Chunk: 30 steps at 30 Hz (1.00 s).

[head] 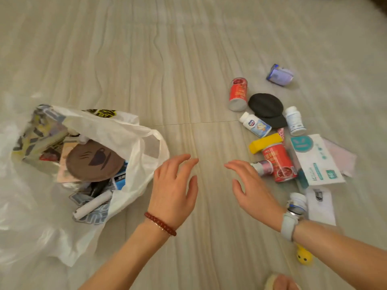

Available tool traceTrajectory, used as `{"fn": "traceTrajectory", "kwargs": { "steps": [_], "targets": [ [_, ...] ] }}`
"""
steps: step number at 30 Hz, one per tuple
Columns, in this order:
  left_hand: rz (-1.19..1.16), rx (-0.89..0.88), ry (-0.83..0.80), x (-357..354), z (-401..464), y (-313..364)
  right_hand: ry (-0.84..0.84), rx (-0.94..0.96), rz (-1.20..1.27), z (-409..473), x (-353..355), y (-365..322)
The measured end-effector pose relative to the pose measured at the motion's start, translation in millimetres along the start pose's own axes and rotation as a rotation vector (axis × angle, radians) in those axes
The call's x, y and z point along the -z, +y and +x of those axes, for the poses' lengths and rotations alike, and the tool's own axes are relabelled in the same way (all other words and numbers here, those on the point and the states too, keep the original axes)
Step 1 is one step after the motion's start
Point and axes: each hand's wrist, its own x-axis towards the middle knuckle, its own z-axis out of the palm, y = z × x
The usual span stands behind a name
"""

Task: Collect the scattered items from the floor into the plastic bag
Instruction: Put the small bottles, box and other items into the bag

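Note:
A white plastic bag [134, 141] lies open on the floor at the left, holding a brown round disc [94, 164], a white tube [92, 206] and printed packets. Scattered at the right are a red can [238, 94], a black cap [267, 108], two white pill bottles [256, 124] [294, 120], a yellow block [265, 142], a second red can [279, 163], a white tissue pack [318, 164] and a purple packet [280, 74]. My left hand [174, 191] hovers by the bag's mouth, fingers spread, holding nothing. My right hand [254, 192] is also spread and holding nothing, just left of the pile.
A white jar [297, 203] and a white card [321, 205] lie by my right wrist. A small yellow toy [303, 256] sits under my right forearm. Clear crumpled plastic [18, 206] spreads at the far left. Pale tile floor [167, 70] runs beyond.

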Motion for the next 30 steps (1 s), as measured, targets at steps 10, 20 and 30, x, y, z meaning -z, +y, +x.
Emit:
{"fn": "traceTrajectory", "kwargs": {
  "steps": [10, 20, 30],
  "targets": [
    [0.158, -0.103, -0.673, -113.7, 39.5, 52.0, 0.147, -0.732, -0.194, -98.1, 10.5, 128.4],
    [0.326, -0.006, -0.786, -201.4, 69.3, 67.0, 0.062, -0.53, -0.283, -88.3, -17.2, 132.2],
    [-0.035, 0.145, -0.632, -108.4, 34.5, 30.9, 0.158, -0.508, 0.386, -81.5, -10.5, 98.5]
  ]
}}
